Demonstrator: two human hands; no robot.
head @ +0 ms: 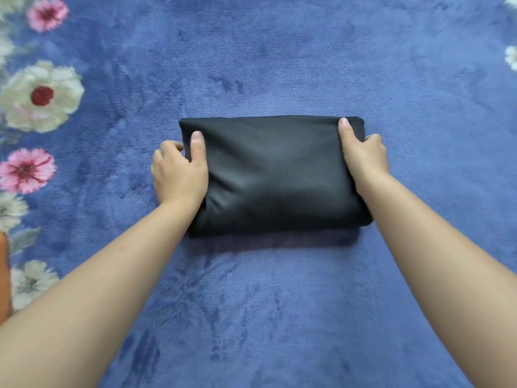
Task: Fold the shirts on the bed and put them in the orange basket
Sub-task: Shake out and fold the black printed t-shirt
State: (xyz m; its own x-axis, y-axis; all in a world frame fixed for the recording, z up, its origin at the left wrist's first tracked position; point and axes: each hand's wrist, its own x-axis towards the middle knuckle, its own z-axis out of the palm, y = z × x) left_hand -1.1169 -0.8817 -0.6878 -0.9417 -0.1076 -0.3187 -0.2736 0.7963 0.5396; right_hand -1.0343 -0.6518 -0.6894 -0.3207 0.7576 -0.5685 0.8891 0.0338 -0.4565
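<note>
Both hands clasp a folded black shirt (275,175) by its short ends. On the left hand (179,175) the thumb lies flat on top of the cloth and the fingers curl down round the left edge; the right hand (363,158) mirrors this grip, thumb on top near the far right corner, fingers wrapped over the right edge. Between the two grips the shirt is a thick, tidy rectangle on the blue plush bed cover (279,303). Left of the left hand runs a border of printed pink and white flowers (39,96). Nearer the person, at the picture's left edge, shows an orange sliver (4,275), too little to identify.
</note>
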